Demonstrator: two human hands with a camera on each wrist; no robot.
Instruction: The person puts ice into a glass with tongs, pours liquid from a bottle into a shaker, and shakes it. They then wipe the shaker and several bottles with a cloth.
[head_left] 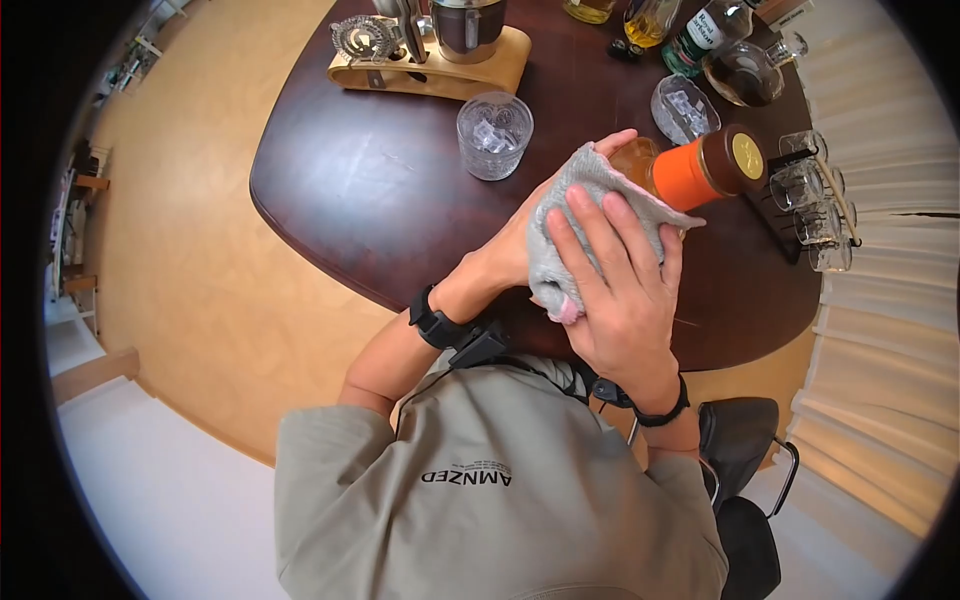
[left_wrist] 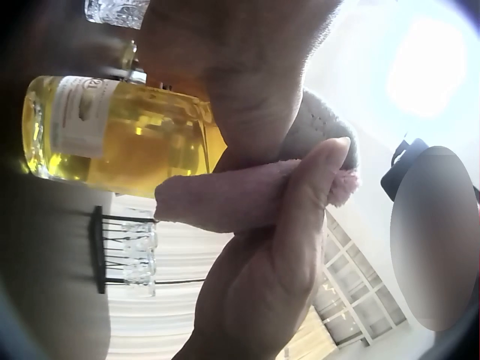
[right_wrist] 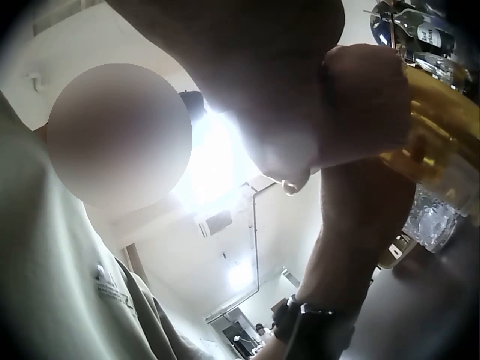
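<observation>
A grey cloth with pink edging (head_left: 575, 225) wraps part of a glass bottle (head_left: 680, 172) with an orange neck band and a dark brown cap. From beneath, my left hand (head_left: 510, 235) grips the bottle through the cloth, its fingertips showing beyond the cloth's upper edge. My right hand (head_left: 630, 315) lies over the cloth with bent, spread fingers. In the left wrist view its thumb presses the pink side of the cloth (left_wrist: 225, 199), and the bottle's yellow body (left_wrist: 142, 142) lies sideways. The right wrist view shows the bottle (right_wrist: 442, 120) beside my hands, the cloth hidden.
On the dark table (head_left: 360, 190) stand a cut-glass tumbler with ice (head_left: 495, 140), a bowl of ice (head_left: 685, 110) and a wooden bar-tool stand (head_left: 490, 75). Several bottles stand at the back right, near a rack of glasses (head_left: 820, 205). A black chair (head_left: 740, 440) is at the right.
</observation>
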